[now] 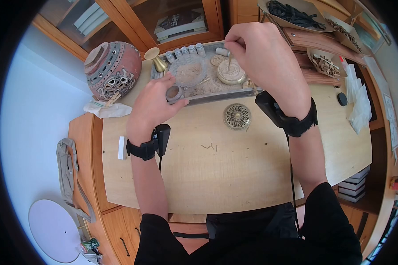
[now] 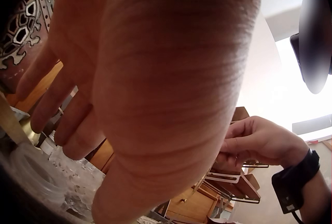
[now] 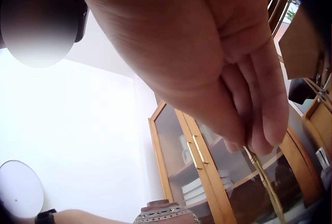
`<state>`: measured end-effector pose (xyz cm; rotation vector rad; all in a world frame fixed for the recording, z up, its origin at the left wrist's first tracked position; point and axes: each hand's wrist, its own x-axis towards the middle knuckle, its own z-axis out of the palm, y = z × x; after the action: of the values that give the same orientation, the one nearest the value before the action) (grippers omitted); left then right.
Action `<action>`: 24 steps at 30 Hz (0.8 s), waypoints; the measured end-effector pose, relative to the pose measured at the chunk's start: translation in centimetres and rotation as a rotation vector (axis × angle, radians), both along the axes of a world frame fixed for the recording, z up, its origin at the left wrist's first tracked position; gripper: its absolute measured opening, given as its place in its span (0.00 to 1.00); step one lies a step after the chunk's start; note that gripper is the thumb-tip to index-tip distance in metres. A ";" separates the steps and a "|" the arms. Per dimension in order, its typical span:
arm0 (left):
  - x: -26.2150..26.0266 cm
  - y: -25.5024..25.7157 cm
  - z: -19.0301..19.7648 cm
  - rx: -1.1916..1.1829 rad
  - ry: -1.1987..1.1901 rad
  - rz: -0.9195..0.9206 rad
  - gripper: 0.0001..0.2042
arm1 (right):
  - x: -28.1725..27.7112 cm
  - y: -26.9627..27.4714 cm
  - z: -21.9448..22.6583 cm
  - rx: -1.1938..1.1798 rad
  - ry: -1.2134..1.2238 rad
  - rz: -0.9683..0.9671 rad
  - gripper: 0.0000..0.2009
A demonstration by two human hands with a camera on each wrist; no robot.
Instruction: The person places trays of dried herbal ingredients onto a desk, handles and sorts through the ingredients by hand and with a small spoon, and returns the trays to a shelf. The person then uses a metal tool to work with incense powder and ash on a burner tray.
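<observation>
In the head view my right hand [image 1: 267,57] pinches a thin brass stick [image 1: 230,61] between thumb and fingertips, its lower end at the powder in a round brass burner [image 1: 231,73]. The right wrist view shows the same brass stick [image 3: 267,185] pointing down from the fingertips of my right hand [image 3: 207,58]. My left hand [image 1: 152,106], fingers spread and relaxed, is beside a small round jar [image 1: 174,93] at the tray's near left corner; whether it touches the jar I cannot tell. In the left wrist view, my left hand [image 2: 150,89] hides much of the tray.
A grey tray [image 1: 216,98] holds a glass dish [image 1: 202,70], several small vials [image 1: 192,50] and a brass vessel [image 1: 157,59]. Nearer me lies an openwork brass lid [image 1: 237,116]. A big patterned pot [image 1: 115,70] stands left, a black cap [image 1: 342,99] right, and a white block [image 1: 121,148] front left.
</observation>
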<state>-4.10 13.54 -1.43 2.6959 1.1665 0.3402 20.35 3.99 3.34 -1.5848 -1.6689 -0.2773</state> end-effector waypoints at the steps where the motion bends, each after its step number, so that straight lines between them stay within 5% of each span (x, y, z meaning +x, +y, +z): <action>1: 0.0 0.0 0.0 0.000 0.000 0.000 0.31 | 0.1 0.2 -0.1 0.000 0.000 0.000 0.06; 24: -0.2 0.1 -0.1 0.017 -0.022 -0.039 0.30 | 0.1 1.6 -1.5 -0.008 0.030 0.044 0.06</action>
<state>-4.28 13.64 -1.48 2.7183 1.1084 0.3746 20.50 5.55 1.83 -1.5488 -1.6816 -0.2235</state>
